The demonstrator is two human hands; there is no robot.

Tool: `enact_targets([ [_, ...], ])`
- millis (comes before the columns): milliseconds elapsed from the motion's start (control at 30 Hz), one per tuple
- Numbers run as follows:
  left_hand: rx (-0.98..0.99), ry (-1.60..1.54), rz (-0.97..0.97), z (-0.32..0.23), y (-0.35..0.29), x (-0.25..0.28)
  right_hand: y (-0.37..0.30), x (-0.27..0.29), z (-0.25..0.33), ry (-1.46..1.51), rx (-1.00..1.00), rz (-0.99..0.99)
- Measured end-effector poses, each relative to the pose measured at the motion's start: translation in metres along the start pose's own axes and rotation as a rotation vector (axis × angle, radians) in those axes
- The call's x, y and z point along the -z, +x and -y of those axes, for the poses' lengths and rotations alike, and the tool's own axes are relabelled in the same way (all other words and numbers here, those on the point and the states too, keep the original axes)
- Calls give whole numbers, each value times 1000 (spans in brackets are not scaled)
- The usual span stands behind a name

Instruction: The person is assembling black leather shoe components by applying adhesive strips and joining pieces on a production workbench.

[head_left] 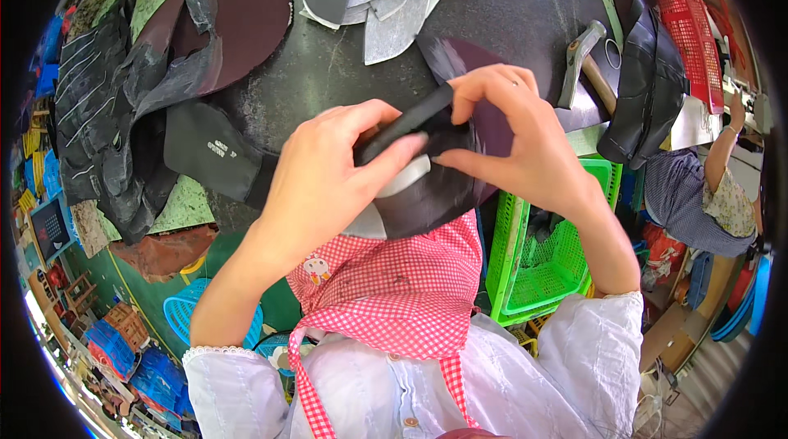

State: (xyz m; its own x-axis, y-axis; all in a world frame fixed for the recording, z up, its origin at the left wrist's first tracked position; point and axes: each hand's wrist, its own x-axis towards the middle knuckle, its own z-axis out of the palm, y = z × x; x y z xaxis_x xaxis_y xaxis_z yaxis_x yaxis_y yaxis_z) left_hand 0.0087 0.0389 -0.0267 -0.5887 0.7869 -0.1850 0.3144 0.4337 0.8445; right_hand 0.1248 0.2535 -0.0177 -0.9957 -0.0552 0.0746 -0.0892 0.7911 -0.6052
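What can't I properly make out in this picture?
Head view: part of the black piece, hidden behind the left hand and right hand.
Head view: dark things in the green basket, too small and shadowed to identify.
Head view: another person, partly cut off by the dark round rim.

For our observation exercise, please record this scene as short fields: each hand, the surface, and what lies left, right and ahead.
Left hand: grips the folded edge of a black flexible piece
Right hand: curled at that piece's right side
Surface: dark smooth tabletop
Left: rounded maroon sheet
Right: wooden-handled metal hammer; bright green plastic basket lower down
Ahead: pile of flat grey pieces
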Motion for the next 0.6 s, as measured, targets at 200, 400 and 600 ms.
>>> enact_targets([
  [200,-342,-68,-332,9,1,-8,2,-12,5,470,-234,-174],
  [400,-478,54,-341,10,1,-7,9,-11,6,682,-257,51],
  [600,-322,80,-425,3,3,-3,8,-8,2,393,-371,54],
])
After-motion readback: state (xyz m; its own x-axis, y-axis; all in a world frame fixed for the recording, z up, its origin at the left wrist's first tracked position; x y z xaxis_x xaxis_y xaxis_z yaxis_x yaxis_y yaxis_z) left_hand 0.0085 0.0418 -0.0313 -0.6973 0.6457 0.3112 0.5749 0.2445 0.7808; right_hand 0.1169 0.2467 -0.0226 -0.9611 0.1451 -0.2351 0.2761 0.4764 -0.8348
